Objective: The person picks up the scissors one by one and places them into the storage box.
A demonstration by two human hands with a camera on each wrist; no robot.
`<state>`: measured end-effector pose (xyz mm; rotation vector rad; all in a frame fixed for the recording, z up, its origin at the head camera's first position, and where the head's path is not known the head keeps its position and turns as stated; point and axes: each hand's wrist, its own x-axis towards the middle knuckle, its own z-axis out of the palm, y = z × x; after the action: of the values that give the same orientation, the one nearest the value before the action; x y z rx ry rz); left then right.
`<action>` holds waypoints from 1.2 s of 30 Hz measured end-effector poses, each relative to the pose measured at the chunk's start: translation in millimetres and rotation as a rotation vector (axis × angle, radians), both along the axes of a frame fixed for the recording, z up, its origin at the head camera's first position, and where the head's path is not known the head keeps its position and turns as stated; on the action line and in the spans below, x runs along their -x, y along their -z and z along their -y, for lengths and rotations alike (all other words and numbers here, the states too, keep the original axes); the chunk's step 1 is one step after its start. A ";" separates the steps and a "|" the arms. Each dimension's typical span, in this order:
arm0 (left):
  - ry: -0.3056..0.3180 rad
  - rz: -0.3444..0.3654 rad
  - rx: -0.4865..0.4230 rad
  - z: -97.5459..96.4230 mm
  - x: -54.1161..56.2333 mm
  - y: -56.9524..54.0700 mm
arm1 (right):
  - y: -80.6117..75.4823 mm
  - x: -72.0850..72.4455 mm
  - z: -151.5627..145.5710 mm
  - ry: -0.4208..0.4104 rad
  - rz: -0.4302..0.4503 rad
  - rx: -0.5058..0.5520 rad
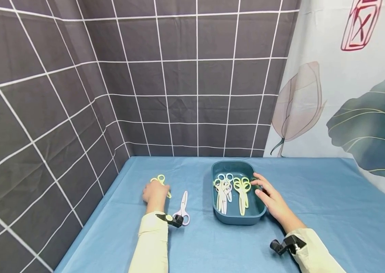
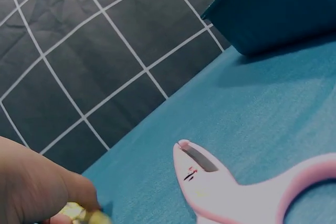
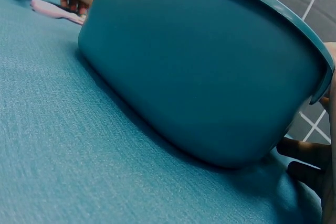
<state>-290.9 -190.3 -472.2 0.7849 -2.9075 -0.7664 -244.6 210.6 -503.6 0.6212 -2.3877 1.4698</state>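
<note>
On the left of the table my left hand grips a pair of yellow-green scissors. One handle loop shows beyond the fingers, and the rest is mostly hidden under the hand. Close by on the right, a pair of pink-lilac scissors lies on the cloth, points away from me; its pale pink body looms large in the left wrist view. My right hand rests against the right side of a dark teal bin, fingers loosely extended at its rim. White and yellow-green scissors lie inside the bin.
A blue cloth covers the table. Dark grey gridded fabric hangs behind and along the left side. A pale curtain with leaf prints hangs at the right. Each wrist carries a small black camera mount.
</note>
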 end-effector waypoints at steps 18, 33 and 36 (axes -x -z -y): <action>0.119 -0.025 -0.042 0.2 -3.2 -33.3 | 0.4 0.8 0.1 -0.009 -0.014 0.005; 0.314 -0.309 -0.299 -17.5 -13.1 -64.2 | 1.5 1.5 0.1 -0.023 -0.030 0.019; 0.325 -0.360 -0.344 -19.5 -13.7 -69.9 | 1.8 1.8 -0.1 -0.022 -0.037 0.016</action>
<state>-277.2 -170.8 -402.4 0.1498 -2.6315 -1.3063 -246.5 210.6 -505.3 0.6664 -2.3464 1.4720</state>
